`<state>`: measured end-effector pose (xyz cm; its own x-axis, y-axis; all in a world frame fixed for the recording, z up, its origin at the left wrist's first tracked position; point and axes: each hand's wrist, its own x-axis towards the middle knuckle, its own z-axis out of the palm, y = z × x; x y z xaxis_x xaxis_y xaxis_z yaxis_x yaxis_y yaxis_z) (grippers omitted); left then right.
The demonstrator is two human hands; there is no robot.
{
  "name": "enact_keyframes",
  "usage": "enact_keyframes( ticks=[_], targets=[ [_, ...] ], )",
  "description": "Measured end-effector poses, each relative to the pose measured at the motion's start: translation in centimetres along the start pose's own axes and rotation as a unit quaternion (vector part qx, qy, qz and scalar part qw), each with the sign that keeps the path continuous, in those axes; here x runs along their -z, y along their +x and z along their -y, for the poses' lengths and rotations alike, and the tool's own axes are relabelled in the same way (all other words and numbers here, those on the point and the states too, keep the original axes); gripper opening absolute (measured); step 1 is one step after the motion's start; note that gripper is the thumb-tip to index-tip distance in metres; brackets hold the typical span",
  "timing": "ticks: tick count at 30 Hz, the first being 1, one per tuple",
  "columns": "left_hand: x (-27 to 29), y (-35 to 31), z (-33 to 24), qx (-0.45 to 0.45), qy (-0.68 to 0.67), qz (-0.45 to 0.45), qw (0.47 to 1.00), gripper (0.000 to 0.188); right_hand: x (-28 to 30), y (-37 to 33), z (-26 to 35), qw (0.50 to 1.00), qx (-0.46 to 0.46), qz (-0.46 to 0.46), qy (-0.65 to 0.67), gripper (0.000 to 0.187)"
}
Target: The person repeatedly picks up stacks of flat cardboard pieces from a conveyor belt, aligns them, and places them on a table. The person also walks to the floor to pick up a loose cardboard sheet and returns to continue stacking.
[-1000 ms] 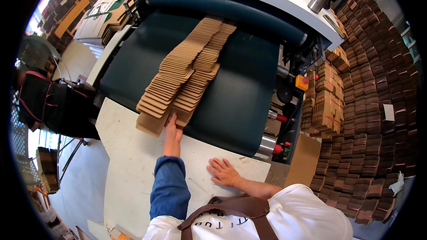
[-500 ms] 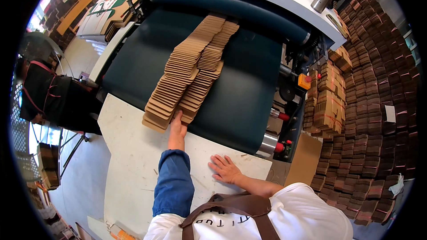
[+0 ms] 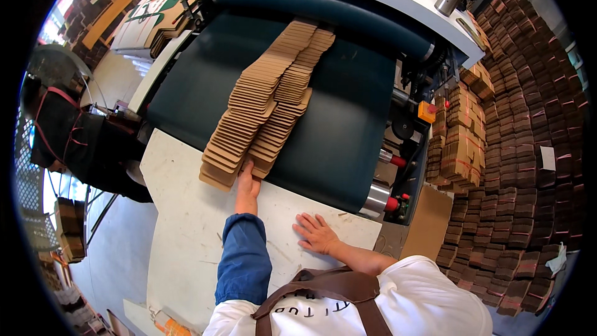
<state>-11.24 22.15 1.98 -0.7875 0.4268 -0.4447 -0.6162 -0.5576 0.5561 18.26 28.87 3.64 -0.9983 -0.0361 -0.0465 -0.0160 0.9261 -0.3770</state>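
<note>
Two overlapping rows of brown cardboard pieces (image 3: 249, 106) lie fanned like shingles on a dark green conveyor belt (image 3: 336, 149). Their near ends reach over the edge of a white table (image 3: 193, 230). My left hand (image 3: 247, 188) touches the near end, where the two rows meet. Its fingers point forward against the cardboard edges, and some fingertips are partly hidden. My right hand (image 3: 315, 234) rests flat on the white table, fingers spread, near the belt's front edge, holding nothing.
A blue-green roller (image 3: 323, 18) spans the belt's far end. At the right stand an orange switch box (image 3: 426, 112) and metal rollers (image 3: 376, 200). Tied cardboard bundles (image 3: 463, 140) and tall brown stacks (image 3: 516, 149) fill the right side. A person in dark clothes (image 3: 68, 130) is at the left.
The view has shifted slightly. My left hand stays at the near end of the cardboard, and my right hand remains flat on the table. The person at the left has moved a little.
</note>
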Motion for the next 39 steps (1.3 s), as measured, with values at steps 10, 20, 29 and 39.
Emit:
enact_keyframes(
  ticks=[10, 20, 29, 39],
  targets=[
    [2.0, -0.8, 0.1, 0.037, -0.023, -0.042, 0.998, 0.048, 0.8, 0.2, -0.7, 1.000, 0.005, 0.006, 0.013, 0.056],
    [-3.3, -2.2, -1.8, -0.033, 0.062, -0.039, 0.997, 0.048, 17.4, 22.3, -19.8, 0.954, -0.058, -0.270, 0.113, 0.051],
    [-9.0, 7.1, 1.0, -0.037, 0.070, -0.054, 0.995, 0.045, 23.3, 39.9, -34.8, 0.968, -0.217, -0.117, 0.033, 0.077],
    [-6.7, 7.1, 2.2, -0.017, 0.036, -0.064, 0.997, 0.045, 22.3, 39.5, -34.4, 0.978, -0.189, -0.092, 0.004, 0.087]
  ],
)
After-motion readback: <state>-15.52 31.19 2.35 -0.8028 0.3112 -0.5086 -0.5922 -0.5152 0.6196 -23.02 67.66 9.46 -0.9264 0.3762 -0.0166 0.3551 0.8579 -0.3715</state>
